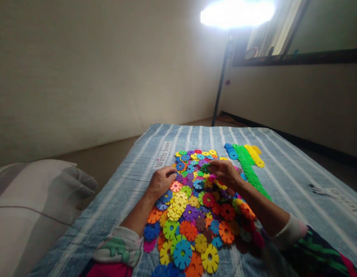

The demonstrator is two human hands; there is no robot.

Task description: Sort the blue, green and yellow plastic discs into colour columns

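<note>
A heap of flat, notched plastic discs [192, 215] in many colours lies spread on a blue striped cloth [282, 181]. My left hand [161, 181] rests on the heap's left side with its fingers curled down onto the discs. My right hand [224, 172] is over the far part of the heap, fingers pinched on a dark green disc [205, 167]. To the right of that hand lies a joined strip of discs [247, 165], blue at its far left, green down the middle, yellow on its right.
A grey and white pillow [36, 207] lies at the left edge of the cloth. A lamp on a dark pole [220, 88] stands in the corner behind, very bright. Walls close in behind and to the right. The cloth reads "With love" [163, 154].
</note>
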